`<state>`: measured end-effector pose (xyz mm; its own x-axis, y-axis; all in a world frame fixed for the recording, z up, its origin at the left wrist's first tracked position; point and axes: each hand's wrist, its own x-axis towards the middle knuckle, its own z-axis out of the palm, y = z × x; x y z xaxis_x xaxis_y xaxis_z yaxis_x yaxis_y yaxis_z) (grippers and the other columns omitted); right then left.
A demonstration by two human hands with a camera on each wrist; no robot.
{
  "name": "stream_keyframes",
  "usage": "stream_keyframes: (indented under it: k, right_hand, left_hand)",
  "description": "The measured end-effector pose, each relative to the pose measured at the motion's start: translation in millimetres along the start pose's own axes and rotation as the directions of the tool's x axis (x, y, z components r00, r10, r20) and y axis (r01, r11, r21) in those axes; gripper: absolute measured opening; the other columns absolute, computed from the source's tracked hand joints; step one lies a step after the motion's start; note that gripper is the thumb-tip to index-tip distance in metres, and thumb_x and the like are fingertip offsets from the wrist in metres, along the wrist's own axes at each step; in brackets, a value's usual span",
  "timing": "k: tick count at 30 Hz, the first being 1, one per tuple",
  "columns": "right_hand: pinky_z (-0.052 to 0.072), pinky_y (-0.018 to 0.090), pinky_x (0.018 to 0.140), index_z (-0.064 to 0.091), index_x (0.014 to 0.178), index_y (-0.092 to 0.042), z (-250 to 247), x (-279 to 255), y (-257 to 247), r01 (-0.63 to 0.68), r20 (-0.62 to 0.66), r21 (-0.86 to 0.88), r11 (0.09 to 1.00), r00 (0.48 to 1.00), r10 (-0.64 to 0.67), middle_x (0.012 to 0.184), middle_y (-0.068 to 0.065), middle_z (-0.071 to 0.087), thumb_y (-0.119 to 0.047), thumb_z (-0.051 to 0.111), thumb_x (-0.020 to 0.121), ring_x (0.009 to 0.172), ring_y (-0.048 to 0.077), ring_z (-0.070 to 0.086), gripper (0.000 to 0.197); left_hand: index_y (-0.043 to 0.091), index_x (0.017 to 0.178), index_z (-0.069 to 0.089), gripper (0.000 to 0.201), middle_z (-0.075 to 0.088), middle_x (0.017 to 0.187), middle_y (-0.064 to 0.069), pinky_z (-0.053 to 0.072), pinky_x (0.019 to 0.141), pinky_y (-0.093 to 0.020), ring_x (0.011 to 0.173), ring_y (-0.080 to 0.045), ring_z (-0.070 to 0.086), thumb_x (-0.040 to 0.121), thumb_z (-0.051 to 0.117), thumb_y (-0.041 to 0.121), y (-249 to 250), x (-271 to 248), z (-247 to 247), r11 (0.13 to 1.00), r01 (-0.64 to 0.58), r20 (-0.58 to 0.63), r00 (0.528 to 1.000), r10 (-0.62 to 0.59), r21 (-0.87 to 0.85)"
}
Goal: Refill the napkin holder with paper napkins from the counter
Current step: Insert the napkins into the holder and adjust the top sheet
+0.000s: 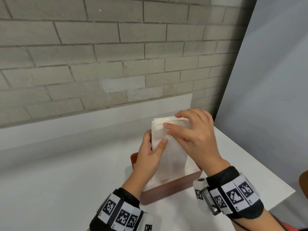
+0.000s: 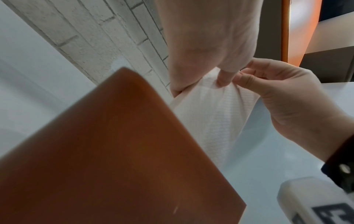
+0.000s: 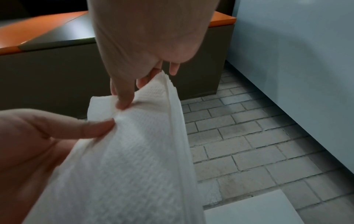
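Observation:
A thick stack of white paper napkins (image 1: 175, 152) stands upright inside the brown napkin holder (image 1: 170, 187) on the white counter. My left hand (image 1: 155, 139) grips the stack's left edge, thumb on the front face and fingers behind. Curled over the stack's top right corner, my right hand (image 1: 171, 120) pinches it with its thumb on the front. The left wrist view shows the holder's brown wall (image 2: 114, 151) close up and the napkins (image 2: 214, 113) above it. In the right wrist view the right hand (image 3: 147, 86) pinches the napkins (image 3: 134, 159). The stack's bottom is hidden in the holder.
The white counter (image 1: 66, 172) runs along a grey brick wall (image 1: 116, 55) with a low white backsplash. Its right edge (image 1: 266, 172) lies close to the holder, beside a pale panel (image 1: 275, 97). A dark cabinet with an orange top (image 3: 47, 45) stands beyond.

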<state>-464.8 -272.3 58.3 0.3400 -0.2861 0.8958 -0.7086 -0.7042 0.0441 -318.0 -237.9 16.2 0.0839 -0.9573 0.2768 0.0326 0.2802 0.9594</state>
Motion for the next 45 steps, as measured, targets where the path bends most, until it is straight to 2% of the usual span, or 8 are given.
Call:
stream_keyframes:
  k: [5,8,13,21,30,37,40,45]
  right_hand:
    - [0.036,0.037,0.091,0.078,0.093,-0.022,2,-3,1,0.008,-0.041,-0.014,1.0,0.999,-0.008,0.093,0.006,0.07,-0.026,0.074,0.083,0.095,0.021,0.056,0.011]
    - [0.036,0.035,0.091,0.076,0.09,-0.019,1,-2,0,-0.027,-0.022,-0.002,1.0,0.999,0.027,0.09,0.004,0.068,-0.026,0.076,0.081,0.094,0.019,0.055,0.01]
    - [0.032,0.03,0.091,0.072,0.093,-0.02,0,3,1,-0.076,0.128,-0.014,0.997,0.989,0.077,0.092,0.001,0.063,-0.035,0.074,0.08,0.094,0.016,0.05,0.021]
    - [0.017,0.017,0.086,0.064,0.098,-0.023,-8,16,0,-0.147,0.303,-0.016,0.989,0.942,0.145,0.096,-0.006,0.063,-0.039,0.081,0.069,0.098,0.008,0.044,0.037]
    - [0.027,0.027,0.089,0.067,0.095,-0.022,-10,14,-4,-0.075,0.241,-0.061,0.995,0.967,0.088,0.096,-0.001,0.063,-0.037,0.079,0.072,0.098,0.013,0.046,0.03]
    - [0.022,0.024,0.086,0.066,0.097,-0.024,-10,16,-5,-0.074,0.286,-0.047,0.996,0.954,0.085,0.096,-0.001,0.061,-0.033,0.08,0.071,0.097,0.014,0.045,0.031]
    - [0.019,0.022,0.082,0.069,0.089,-0.023,-10,18,-5,-0.056,0.296,-0.035,0.998,0.953,0.064,0.093,-0.001,0.06,-0.028,0.078,0.07,0.095,0.015,0.044,0.022]
    - [0.026,0.029,0.083,0.072,0.08,-0.022,-10,17,-4,-0.016,0.259,-0.047,0.999,0.965,0.028,0.091,0.001,0.062,-0.027,0.071,0.075,0.094,0.016,0.044,0.007]
  left_hand:
    - [0.036,0.108,0.05,0.022,0.064,0.106,0.009,0.051,0.069,-0.012,0.09,0.001,0.065,0.091,0.058,0.024,3,-1,1,1.0,0.017,0.01,1.0,-0.017,-0.014]
    - [0.034,0.113,0.05,0.025,0.064,0.109,0.008,0.051,0.07,-0.014,0.093,-0.001,0.065,0.091,0.058,0.024,3,-1,1,1.0,0.024,0.003,1.0,-0.024,-0.015]
    - [0.028,0.12,0.049,0.03,0.063,0.113,0.004,0.053,0.077,-0.023,0.101,-0.012,0.064,0.091,0.058,0.025,1,0,0,0.999,0.032,0.005,0.999,-0.033,0.007]
    - [0.026,0.12,0.048,0.032,0.063,0.111,0.003,0.055,0.078,-0.027,0.1,-0.013,0.064,0.09,0.058,0.026,-1,-1,-3,0.999,0.019,0.019,1.0,-0.02,0.038]
    - [0.032,0.117,0.048,0.029,0.064,0.108,0.009,0.056,0.08,-0.028,0.097,-0.009,0.065,0.09,0.058,0.028,1,-3,-4,1.0,0.022,0.017,1.0,-0.022,0.007]
    - [0.037,0.109,0.048,0.023,0.063,0.105,0.012,0.054,0.072,-0.02,0.093,-0.004,0.065,0.091,0.058,0.026,3,-3,-4,1.0,0.015,0.033,0.999,-0.015,0.018]
    - [0.037,0.108,0.049,0.023,0.062,0.105,0.011,0.053,0.074,-0.02,0.092,-0.002,0.064,0.09,0.058,0.025,4,-5,-3,0.999,0.006,0.043,0.999,-0.007,0.036]
    - [0.034,0.108,0.049,0.024,0.063,0.102,0.009,0.053,0.076,-0.022,0.089,-0.001,0.064,0.091,0.058,0.021,4,-5,-3,0.999,0.012,0.038,0.999,-0.013,0.034]
